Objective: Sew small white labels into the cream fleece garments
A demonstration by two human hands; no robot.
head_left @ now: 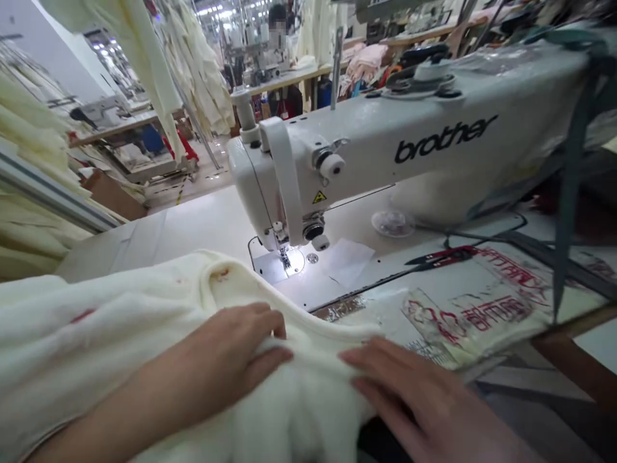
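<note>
A cream fleece garment [96, 334] with small red marks lies across the near left of the sewing table [193, 225]. My left hand [231, 360] rests on it with the fingers curled, pinching a fold of the cloth. My right hand [409, 399] lies at the garment's right edge, fingers pressed together on the fabric. Behind both hands stands a white Brother sewing machine [385, 141]; its needle and presser foot [284, 257] are lit, just beyond the garment's far edge.
Black-and-red thread snips [441, 256] lie right of the needle plate, near plastic packets with red print [482, 308] and a clear bobbin dish [393, 222]. Cream garments [193, 64] hang at the left and back. Another person sits at a far workstation [277, 38].
</note>
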